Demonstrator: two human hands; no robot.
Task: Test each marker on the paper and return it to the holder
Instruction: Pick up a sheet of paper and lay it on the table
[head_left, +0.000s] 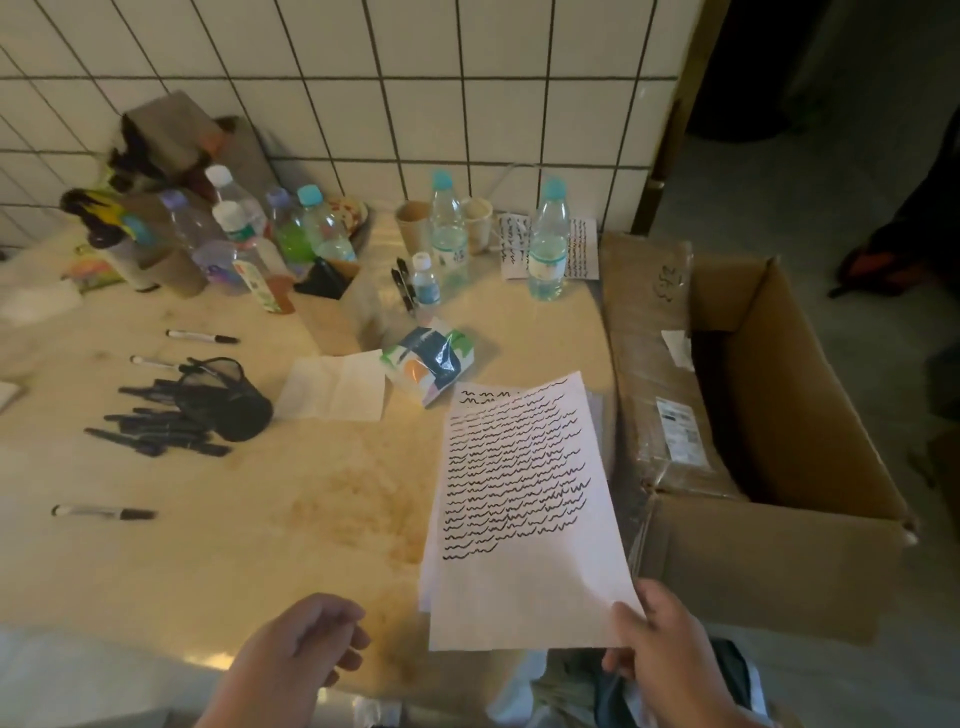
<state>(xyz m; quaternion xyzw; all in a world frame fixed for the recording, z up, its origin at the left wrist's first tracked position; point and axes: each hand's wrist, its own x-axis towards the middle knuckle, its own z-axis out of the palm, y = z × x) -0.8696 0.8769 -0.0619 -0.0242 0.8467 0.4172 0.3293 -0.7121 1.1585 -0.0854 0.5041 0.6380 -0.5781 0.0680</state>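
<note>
Here the right hand (660, 644) pinches the near corner of the paper (519, 499), covered in black squiggles, at the table's (218, 545) right edge. The left hand (306, 644) hovers loosely curled, grip released. The black mesh holder (228, 397) lies tipped over, markers (156, 434) spilling out leftward.

White tiled wall (363, 78) behind beige counter (260, 519), dim light.
</note>
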